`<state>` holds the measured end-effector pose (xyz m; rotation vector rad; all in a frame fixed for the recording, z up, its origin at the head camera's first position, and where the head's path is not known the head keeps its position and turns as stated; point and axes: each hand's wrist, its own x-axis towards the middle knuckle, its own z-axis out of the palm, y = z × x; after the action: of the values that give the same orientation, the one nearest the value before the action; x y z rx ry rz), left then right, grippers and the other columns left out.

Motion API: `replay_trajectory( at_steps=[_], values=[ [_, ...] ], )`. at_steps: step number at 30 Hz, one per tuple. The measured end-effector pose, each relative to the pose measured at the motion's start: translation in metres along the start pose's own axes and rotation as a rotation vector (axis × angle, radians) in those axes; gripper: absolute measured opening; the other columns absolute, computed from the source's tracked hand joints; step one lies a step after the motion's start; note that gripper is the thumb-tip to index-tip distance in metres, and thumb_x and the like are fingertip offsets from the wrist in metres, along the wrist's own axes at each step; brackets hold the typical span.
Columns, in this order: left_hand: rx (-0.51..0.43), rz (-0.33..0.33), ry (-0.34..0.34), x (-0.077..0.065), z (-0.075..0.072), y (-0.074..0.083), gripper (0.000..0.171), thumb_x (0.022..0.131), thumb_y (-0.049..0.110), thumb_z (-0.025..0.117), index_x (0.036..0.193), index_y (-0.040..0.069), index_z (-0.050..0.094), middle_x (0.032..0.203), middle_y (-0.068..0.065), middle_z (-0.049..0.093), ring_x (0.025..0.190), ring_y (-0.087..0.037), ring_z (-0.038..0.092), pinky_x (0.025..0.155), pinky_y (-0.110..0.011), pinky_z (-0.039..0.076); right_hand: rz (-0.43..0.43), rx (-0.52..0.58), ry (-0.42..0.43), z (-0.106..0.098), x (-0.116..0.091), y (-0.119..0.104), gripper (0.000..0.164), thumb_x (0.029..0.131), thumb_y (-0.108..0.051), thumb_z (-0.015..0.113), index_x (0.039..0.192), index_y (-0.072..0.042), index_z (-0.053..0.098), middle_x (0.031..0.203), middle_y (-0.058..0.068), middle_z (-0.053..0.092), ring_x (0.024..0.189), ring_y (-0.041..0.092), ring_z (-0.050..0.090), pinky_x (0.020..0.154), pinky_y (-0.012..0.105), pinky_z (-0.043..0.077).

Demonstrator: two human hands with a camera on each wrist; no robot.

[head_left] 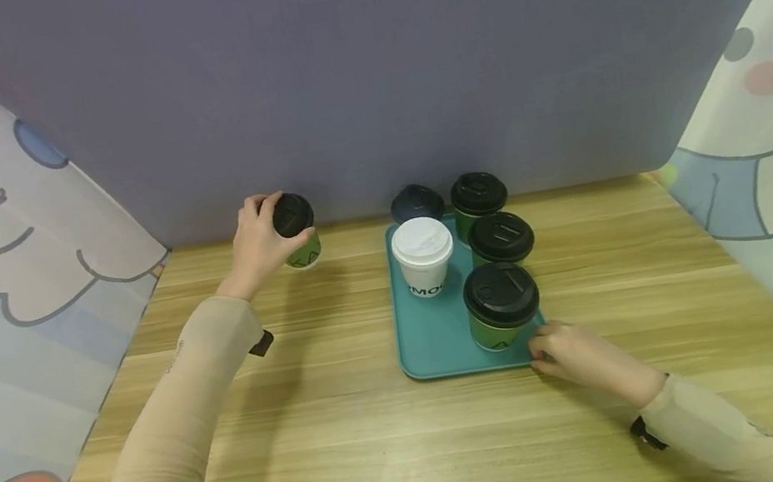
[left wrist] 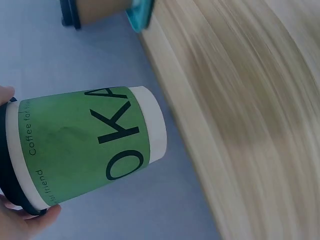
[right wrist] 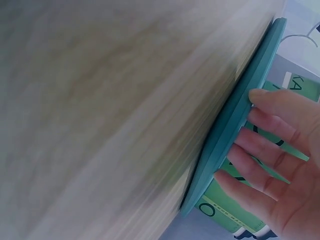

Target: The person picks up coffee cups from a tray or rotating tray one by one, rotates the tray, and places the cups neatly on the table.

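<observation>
My left hand (head_left: 257,240) grips a green paper coffee cup (left wrist: 85,142) by its black lid (head_left: 292,214), at the back left. In the left wrist view the cup's white base shows against the backing, beside the table edge. My right hand (head_left: 574,350) is at the near right corner of a teal tray (head_left: 423,353). Its fairly straight fingers (right wrist: 262,152) touch the tray's rim. On the tray stand a white cup with a white lid (head_left: 423,256) and, along the right side, green cups with black lids (head_left: 502,298). A dark lid (head_left: 417,202) shows behind the white cup.
The wooden table (head_left: 391,459) runs back to a grey-blue upright panel (head_left: 360,76). Cartoon-printed cloths (head_left: 16,249) hang at the left and right. Bare wood lies between the left cup and the tray.
</observation>
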<state>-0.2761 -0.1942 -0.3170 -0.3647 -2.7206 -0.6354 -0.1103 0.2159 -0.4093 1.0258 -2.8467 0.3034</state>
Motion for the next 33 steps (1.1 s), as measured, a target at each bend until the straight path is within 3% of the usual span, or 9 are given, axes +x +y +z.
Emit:
replay_trajectory(
  at_steps=[18,33],
  values=[
    [0.0,-0.159,0.005,0.004,-0.003,-0.058,0.084,0.074,0.053,0.061,0.135,0.004,0.031,0.13,-0.023,0.025,0.114,-0.042,0.029,0.084,-0.058,0.032,-0.008,0.01,0.0,0.002,-0.003,0.002,0.024,0.069,-0.012,0.072,0.061,-0.017,0.05,0.064,-0.008,0.045,0.057,0.004,0.038,0.049,0.021,0.035],
    [0.03,-0.274,0.03,-0.003,-0.013,-0.09,0.083,0.077,0.047,0.06,0.135,-0.002,0.028,0.129,-0.029,0.022,0.115,-0.048,0.025,0.088,-0.061,0.027,-0.003,0.013,-0.014,0.002,-0.004,0.0,0.026,0.07,-0.012,0.072,0.06,-0.017,0.048,0.064,-0.008,0.046,0.058,0.005,0.038,0.049,0.021,0.035]
  ],
)
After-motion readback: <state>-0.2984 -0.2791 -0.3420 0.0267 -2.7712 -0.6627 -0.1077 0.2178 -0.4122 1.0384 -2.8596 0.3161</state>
